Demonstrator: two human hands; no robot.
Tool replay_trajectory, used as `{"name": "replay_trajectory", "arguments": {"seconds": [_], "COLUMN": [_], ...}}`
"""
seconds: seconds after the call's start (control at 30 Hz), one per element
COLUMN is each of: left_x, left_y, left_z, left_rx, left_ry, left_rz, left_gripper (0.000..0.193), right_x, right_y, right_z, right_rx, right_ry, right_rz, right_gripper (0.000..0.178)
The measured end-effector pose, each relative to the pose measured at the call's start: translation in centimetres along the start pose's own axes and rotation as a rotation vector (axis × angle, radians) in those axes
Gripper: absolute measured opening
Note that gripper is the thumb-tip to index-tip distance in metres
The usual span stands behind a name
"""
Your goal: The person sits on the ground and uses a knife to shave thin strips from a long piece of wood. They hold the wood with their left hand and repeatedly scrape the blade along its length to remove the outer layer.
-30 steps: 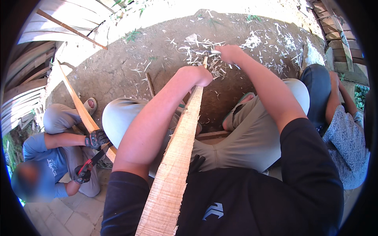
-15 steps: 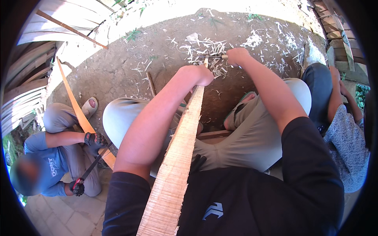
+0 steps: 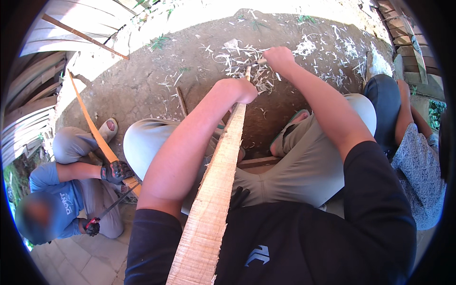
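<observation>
A long tapered wooden plank (image 3: 204, 223) with rough, splintered edges runs from the lower edge of the view, over my lap, to a narrow tip ahead. My left hand (image 3: 243, 90) is closed around it a short way below the tip. In my right hand (image 3: 279, 59), fingers wrapped, is the light wooden handle of a knife (image 3: 261, 61). Its dark thin blade reaches left, just above the plank's tip; whether it touches the wood I cannot tell. Curled wood shavings (image 3: 263, 83) lie on the ground around the tip.
At left a co-worker in dark gloves (image 3: 116, 171) holds another tapered plank (image 3: 97, 135) and a long-bladed saw or knife (image 3: 111, 205). Another person in patterned clothing (image 3: 418, 175) sits close at right. A stick (image 3: 182, 102) lies on the dirt ground (image 3: 142, 80).
My right hand has moved slightly forward and left, tilting the knife so its handle sits higher. My left hand and plank stay put. The co-worker's hands and blade have shifted.
</observation>
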State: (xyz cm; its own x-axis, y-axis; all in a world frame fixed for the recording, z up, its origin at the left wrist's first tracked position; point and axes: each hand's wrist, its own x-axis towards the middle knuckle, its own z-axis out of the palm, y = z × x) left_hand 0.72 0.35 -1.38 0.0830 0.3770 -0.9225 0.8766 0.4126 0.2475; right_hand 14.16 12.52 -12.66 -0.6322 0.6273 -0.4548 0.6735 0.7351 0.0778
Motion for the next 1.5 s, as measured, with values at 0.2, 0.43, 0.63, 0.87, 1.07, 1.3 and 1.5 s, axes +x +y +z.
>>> {"name": "replay_trajectory", "arguments": {"seconds": [0.2,0.43,0.63,0.87,1.07,1.3,1.5], "left_x": [0.5,0.0,0.4,0.7,0.5,0.3,0.0], "left_y": [0.2,0.3,0.0,0.0,0.2,-0.1,0.6], "left_z": [-0.2,-0.1,0.1,0.2,0.2,-0.2,-0.4], "left_rx": [0.098,0.018,0.026,0.069,0.025,0.074,0.025], "left_ry": [0.001,0.006,0.016,-0.004,0.028,-0.022,0.038], "left_rz": [0.043,0.006,0.025,-0.007,0.028,0.017,0.014], "left_gripper": [0.044,0.044,0.044,0.046,0.043,0.043,0.043], "right_x": [-0.7,0.5,0.0,1.4,0.3,0.3,1.1], "right_y": [-1.7,2.0,-0.4,0.8,1.3,-0.5,2.0], "right_z": [-3.6,1.9,-0.4,0.8,3.3,-0.7,5.0], "right_rx": [0.401,-0.099,0.25,0.131,0.077,0.211,-0.166], "right_ry": [0.258,0.14,0.167,0.184,0.068,0.188,-0.113], "right_rz": [-0.063,-0.016,0.011,0.0,-0.068,0.069,0.034], "right_gripper": [0.02,0.014,0.015,0.017,0.015,0.017,0.016]}}
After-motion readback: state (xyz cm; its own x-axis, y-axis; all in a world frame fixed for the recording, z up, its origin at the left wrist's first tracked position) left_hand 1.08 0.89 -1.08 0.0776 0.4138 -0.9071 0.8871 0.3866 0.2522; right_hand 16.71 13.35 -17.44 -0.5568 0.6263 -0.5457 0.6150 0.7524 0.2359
